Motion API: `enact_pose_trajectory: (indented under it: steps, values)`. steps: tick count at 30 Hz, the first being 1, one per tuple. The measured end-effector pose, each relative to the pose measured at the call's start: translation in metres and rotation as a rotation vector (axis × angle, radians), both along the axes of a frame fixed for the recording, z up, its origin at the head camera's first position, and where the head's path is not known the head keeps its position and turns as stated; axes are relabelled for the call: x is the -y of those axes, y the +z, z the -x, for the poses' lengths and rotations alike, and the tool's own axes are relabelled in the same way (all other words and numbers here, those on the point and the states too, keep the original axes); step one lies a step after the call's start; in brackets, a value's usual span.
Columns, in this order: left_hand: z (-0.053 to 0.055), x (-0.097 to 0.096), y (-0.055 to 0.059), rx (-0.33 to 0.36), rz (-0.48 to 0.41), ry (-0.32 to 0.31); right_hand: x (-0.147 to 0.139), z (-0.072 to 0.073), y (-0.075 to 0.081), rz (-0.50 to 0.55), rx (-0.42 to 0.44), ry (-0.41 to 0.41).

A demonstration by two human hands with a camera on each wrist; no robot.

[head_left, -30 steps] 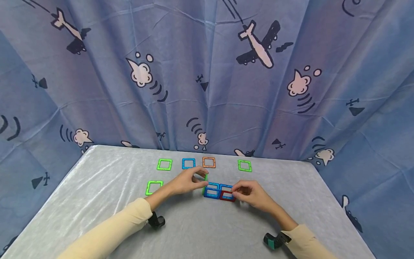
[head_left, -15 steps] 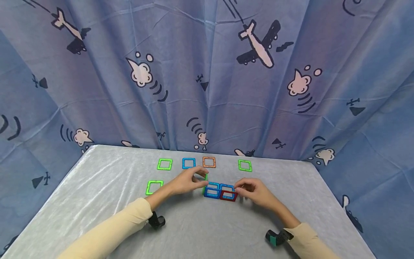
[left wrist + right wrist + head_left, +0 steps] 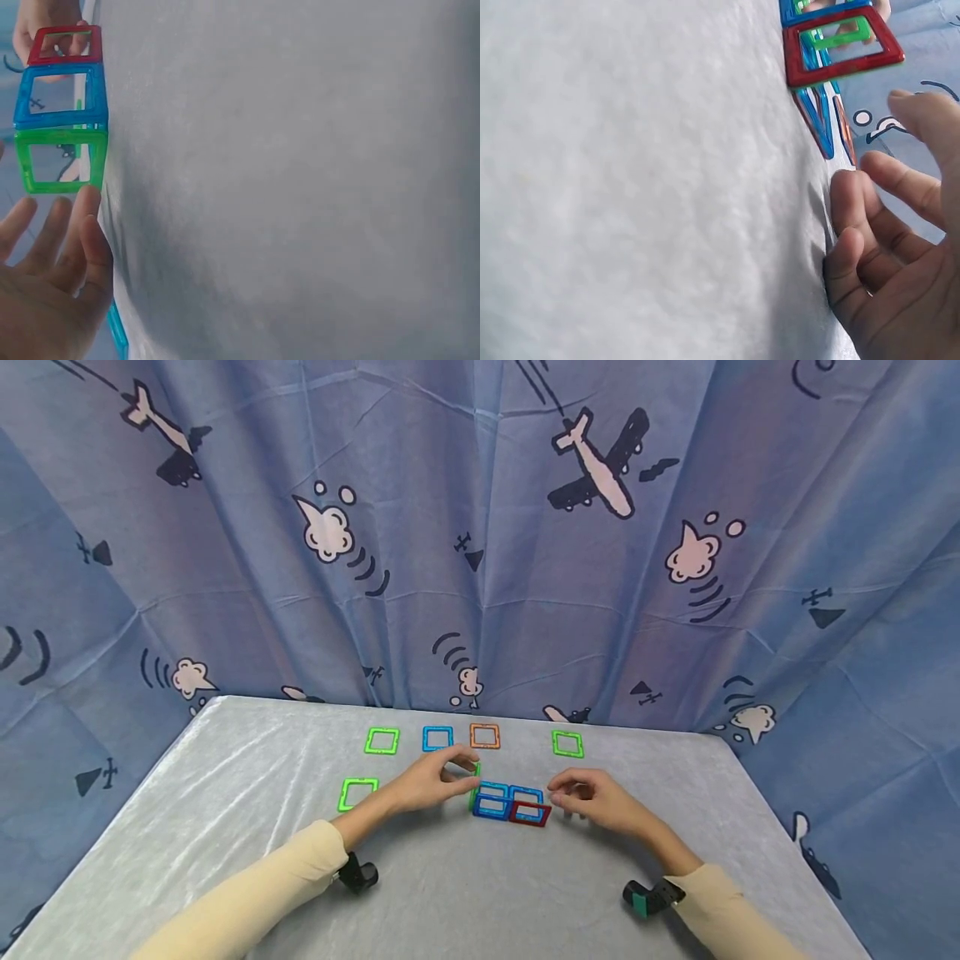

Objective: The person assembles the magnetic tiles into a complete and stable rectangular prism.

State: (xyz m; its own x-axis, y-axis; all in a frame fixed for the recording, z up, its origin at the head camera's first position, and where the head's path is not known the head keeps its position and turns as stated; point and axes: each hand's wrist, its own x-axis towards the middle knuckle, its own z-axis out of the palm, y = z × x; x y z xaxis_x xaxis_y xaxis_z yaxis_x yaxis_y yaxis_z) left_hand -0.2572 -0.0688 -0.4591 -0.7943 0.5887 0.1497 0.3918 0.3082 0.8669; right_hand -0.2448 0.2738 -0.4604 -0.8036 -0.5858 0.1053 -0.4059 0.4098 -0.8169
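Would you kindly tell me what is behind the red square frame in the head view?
Behind the red square frame is a blue square frame, visible above it and partly through its opening. Whatever lies behind the red rim itself is hidden.

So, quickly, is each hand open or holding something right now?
Left hand: open, close by the upright green tile; contact unclear.
Right hand: open, holding nothing, apart from the red tile.
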Motion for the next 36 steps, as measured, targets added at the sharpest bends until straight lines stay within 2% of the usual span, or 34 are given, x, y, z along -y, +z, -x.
enact_pose_trajectory:
  steps: [3,10,15,19,28,36]
  values:
    - [-0.004,0.005,0.000,-0.010,0.003,-0.005,0.000,0.002,0.002,-0.027,0.019,0.009]
    - [-0.020,0.015,-0.002,0.026,0.002,-0.012,0.001,0.010,0.005,-0.073,0.000,0.062]
    - [-0.033,0.009,-0.001,0.073,-0.008,0.002,0.004,0.014,0.008,-0.117,0.015,0.076]
    - [-0.038,0.003,0.000,0.125,-0.040,0.022,0.008,0.017,0.010,-0.135,0.014,0.100]
    - [-0.041,-0.002,0.002,0.166,-0.110,0.032,0.010,0.014,0.010,-0.133,-0.010,0.140]
    - [-0.036,0.000,-0.001,0.172,-0.116,0.075,0.012,0.006,0.010,-0.158,0.039,0.137]
